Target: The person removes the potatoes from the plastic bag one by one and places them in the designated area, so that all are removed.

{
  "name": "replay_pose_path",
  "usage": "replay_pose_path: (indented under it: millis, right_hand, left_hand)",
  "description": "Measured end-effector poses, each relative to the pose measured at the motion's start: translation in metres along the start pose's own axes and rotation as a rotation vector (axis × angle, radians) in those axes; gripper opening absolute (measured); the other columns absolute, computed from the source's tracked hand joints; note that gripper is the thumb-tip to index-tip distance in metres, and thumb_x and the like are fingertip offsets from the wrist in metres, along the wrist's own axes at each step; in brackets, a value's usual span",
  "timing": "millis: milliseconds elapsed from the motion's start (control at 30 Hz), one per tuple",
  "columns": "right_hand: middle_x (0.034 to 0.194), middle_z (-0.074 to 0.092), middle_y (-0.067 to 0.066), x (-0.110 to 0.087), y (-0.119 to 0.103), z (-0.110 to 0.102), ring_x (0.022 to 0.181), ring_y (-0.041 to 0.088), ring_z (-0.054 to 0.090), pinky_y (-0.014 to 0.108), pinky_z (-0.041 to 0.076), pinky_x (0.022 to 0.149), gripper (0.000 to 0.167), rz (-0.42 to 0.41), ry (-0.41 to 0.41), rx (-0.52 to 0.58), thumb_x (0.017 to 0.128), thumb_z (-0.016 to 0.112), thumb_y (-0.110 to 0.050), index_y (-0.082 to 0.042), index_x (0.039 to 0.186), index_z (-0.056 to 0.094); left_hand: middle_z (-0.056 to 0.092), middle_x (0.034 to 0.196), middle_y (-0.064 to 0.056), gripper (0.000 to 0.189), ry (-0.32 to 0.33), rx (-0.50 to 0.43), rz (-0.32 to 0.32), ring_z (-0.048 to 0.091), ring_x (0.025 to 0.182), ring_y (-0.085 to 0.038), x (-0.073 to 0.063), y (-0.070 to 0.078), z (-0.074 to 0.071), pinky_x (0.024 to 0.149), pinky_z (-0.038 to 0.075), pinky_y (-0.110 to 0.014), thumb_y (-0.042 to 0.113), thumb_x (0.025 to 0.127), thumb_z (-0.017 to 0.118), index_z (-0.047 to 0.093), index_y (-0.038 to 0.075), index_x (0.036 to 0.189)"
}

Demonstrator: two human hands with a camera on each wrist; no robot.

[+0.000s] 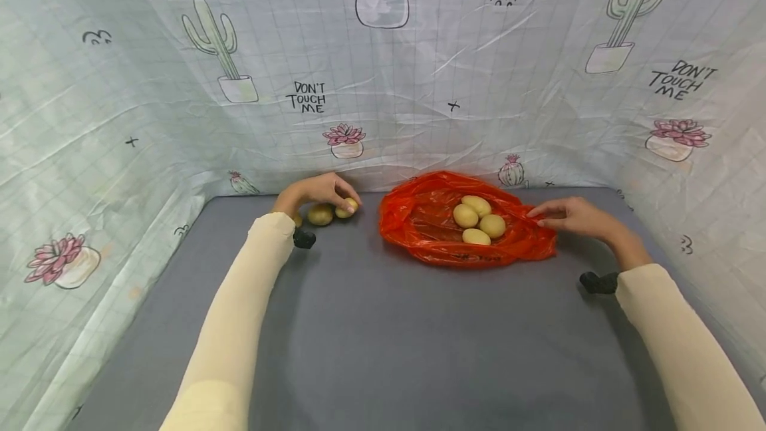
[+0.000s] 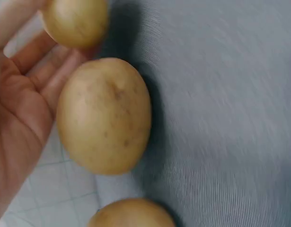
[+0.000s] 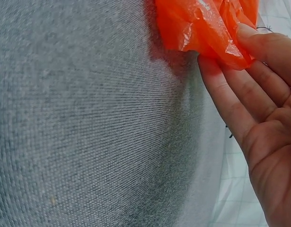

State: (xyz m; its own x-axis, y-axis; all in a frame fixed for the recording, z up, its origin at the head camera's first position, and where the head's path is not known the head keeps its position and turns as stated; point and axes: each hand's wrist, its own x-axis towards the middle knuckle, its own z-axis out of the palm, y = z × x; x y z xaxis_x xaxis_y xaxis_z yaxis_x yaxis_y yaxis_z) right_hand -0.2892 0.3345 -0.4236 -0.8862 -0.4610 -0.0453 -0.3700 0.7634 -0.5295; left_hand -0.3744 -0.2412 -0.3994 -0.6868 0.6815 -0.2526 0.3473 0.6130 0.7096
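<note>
At the back left of the table, my left hand (image 1: 320, 190) pinches a small potato (image 2: 76, 21) between thumb and fingers. Right beside that hand lies a larger potato (image 2: 105, 116), and a third potato (image 2: 131, 215) shows at the lower edge of the left wrist view. A red plastic bag (image 1: 425, 250) lies spread with its mouth wide, several potatoes (image 1: 465, 216) visible inside it. My right hand (image 1: 577, 218) holds the bag's right edge, thumb on top and fingers underneath in the right wrist view.
Grey cloth covers the table (image 1: 419, 344). Behind it and along both sides hangs a pale printed curtain (image 1: 407, 85), close to the bag and the potatoes. A dark wrist camera (image 1: 304, 239) sits under the left wrist, another camera (image 1: 598, 283) under the right.
</note>
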Motion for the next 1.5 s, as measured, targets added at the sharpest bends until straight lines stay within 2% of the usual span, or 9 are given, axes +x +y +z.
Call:
replay_pose_path:
  millis: [133, 200, 367, 567, 767, 933, 1267, 1500]
  right_hand:
    - [0.125, 0.069, 0.012, 0.001, -0.001, -0.003, 0.086, 0.014, 0.053, 0.028, 0.045, 0.074, 0.028, 0.009, -0.011, -0.012, 0.098, 0.069, -0.026, -0.016, 0.124, 0.074]
    - [0.127, 0.069, 0.012, 0.000, 0.000, -0.003, 0.085, 0.014, 0.052, 0.029, 0.045, 0.073, 0.028, 0.010, -0.022, -0.008, 0.099, 0.068, -0.026, -0.016, 0.125, 0.074]
    - [0.127, 0.069, 0.012, -0.001, 0.000, -0.002, 0.085, 0.013, 0.052, 0.029, 0.045, 0.073, 0.028, 0.014, -0.024, 0.003, 0.099, 0.067, -0.025, -0.016, 0.125, 0.073]
    - [0.125, 0.070, 0.010, -0.001, -0.001, -0.001, 0.085, 0.012, 0.054, 0.028, 0.046, 0.073, 0.028, 0.006, -0.027, 0.012, 0.099, 0.068, -0.025, -0.016, 0.125, 0.073]
    - [0.125, 0.071, 0.010, -0.002, -0.001, 0.000, 0.094, 0.008, 0.060, 0.027, 0.050, 0.078, 0.027, -0.001, -0.016, 0.015, 0.099, 0.068, -0.025, -0.017, 0.124, 0.074]
    - [0.125, 0.071, 0.010, -0.001, -0.002, 0.000, 0.093, 0.008, 0.059, 0.027, 0.050, 0.078, 0.026, 0.004, -0.011, 0.013, 0.099, 0.069, -0.024, -0.017, 0.123, 0.074]
    - [0.124, 0.071, 0.010, 0.000, -0.001, 0.001, 0.094, 0.009, 0.061, 0.027, 0.050, 0.078, 0.025, 0.000, -0.010, 0.011, 0.099, 0.069, -0.022, -0.016, 0.123, 0.074]
    - [0.124, 0.071, 0.010, 0.000, 0.000, 0.000, 0.088, 0.009, 0.057, 0.027, 0.049, 0.076, 0.026, -0.004, -0.017, 0.008, 0.099, 0.068, -0.022, -0.016, 0.123, 0.074]
  left_hand:
    - [0.077, 0.108, 0.000, 0.031, 0.043, -0.022, -0.069, 0.062, 0.096, -0.011, 0.000, 0.000, -0.002, 0.091, 0.048, -0.025, 0.018, 0.091, 0.078, 0.075, 0.005, 0.119]
    - [0.077, 0.108, 0.001, 0.032, 0.035, -0.026, -0.091, 0.062, 0.098, -0.012, 0.000, 0.001, -0.001, 0.092, 0.048, -0.026, 0.020, 0.091, 0.078, 0.076, 0.006, 0.120]
    - [0.075, 0.111, 0.002, 0.034, -0.004, -0.005, -0.097, 0.060, 0.101, -0.015, 0.002, 0.004, 0.002, 0.093, 0.047, -0.028, 0.027, 0.091, 0.079, 0.076, 0.010, 0.120]
    - [0.074, 0.112, 0.003, 0.031, -0.042, 0.054, -0.082, 0.060, 0.100, -0.015, 0.005, 0.003, 0.004, 0.092, 0.048, -0.028, 0.026, 0.091, 0.079, 0.077, 0.013, 0.119]
    - [0.075, 0.111, 0.000, 0.028, -0.075, 0.068, -0.058, 0.060, 0.097, -0.015, 0.008, 0.006, 0.003, 0.090, 0.049, -0.028, 0.018, 0.091, 0.078, 0.076, 0.008, 0.117]
    - [0.074, 0.111, -0.003, 0.028, -0.107, 0.080, -0.047, 0.057, 0.100, -0.014, 0.009, 0.008, 0.004, 0.096, 0.048, -0.029, 0.015, 0.091, 0.078, 0.075, 0.004, 0.117]
    - [0.073, 0.109, 0.000, 0.026, -0.103, 0.184, 0.002, 0.058, 0.097, -0.015, 0.011, 0.008, 0.006, 0.092, 0.049, -0.030, 0.019, 0.093, 0.076, 0.076, 0.007, 0.116]
    - [0.072, 0.107, 0.000, 0.024, -0.110, 0.255, -0.003, 0.055, 0.096, -0.017, 0.009, 0.016, 0.007, 0.090, 0.046, -0.031, 0.020, 0.090, 0.080, 0.078, 0.010, 0.112]
